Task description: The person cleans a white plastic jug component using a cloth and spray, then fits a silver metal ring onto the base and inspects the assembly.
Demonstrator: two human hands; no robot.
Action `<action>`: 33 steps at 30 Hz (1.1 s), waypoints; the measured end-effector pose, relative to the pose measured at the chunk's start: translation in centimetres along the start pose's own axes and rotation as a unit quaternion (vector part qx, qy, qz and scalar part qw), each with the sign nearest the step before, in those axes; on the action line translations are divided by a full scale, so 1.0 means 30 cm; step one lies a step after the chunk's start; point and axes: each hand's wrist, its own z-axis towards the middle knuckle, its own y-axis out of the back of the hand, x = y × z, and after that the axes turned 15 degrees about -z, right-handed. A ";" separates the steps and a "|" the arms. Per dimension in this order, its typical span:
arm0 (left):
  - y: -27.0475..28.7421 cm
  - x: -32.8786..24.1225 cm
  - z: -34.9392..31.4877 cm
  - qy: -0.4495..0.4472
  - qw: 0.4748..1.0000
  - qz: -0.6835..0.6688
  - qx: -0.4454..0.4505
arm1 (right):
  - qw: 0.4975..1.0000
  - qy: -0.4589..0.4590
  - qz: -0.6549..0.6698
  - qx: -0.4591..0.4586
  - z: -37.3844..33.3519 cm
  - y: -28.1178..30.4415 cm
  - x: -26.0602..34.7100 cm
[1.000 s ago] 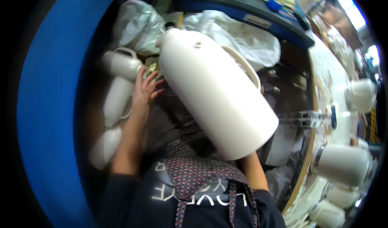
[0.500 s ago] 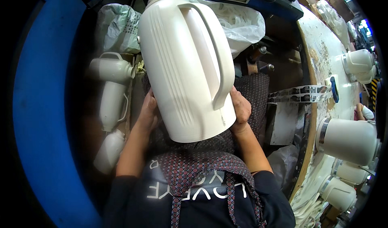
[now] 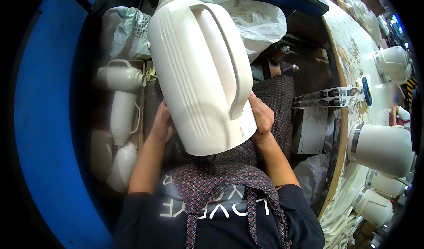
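Note:
A large cream-white thermos jug body (image 3: 190, 72) is held up in front of my lap, tilted, its neck pointing away from me. Its long handle (image 3: 242, 72) faces right, and ribbed lines run down its side. My left hand (image 3: 163, 121) is closed on the lower left side of the jug, most of its fingers hidden behind it. On the lower right side, below the handle, my right hand (image 3: 263, 117) grips it too, the fingertips out of sight.
Several white jug bodies (image 3: 124, 114) lie in a box at the left. A bag of white parts (image 3: 260, 21) stands behind the jug. On the right, a worn table (image 3: 353, 63) bears banded jugs (image 3: 382, 149) and a label strip (image 3: 329, 98). A blue panel (image 3: 44, 116) rises at far left.
The jug and both hands stay almost in place, with only a slight shift of the view. A curved shadow now crosses the jug's lower part. Another person shows more at the far right.

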 end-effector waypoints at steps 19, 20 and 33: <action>0.024 0.001 0.175 -0.225 0.636 0.736 -0.061 | 0.733 -0.605 0.310 -0.038 -0.305 0.242 -0.231; 0.015 0.014 0.190 -0.225 0.625 0.745 -0.057 | 0.741 -0.606 0.285 -0.049 -0.281 0.282 -0.260; -0.053 -0.016 0.216 -0.201 0.637 0.741 -0.071 | 0.951 -0.240 -0.148 0.125 0.655 0.357 -0.698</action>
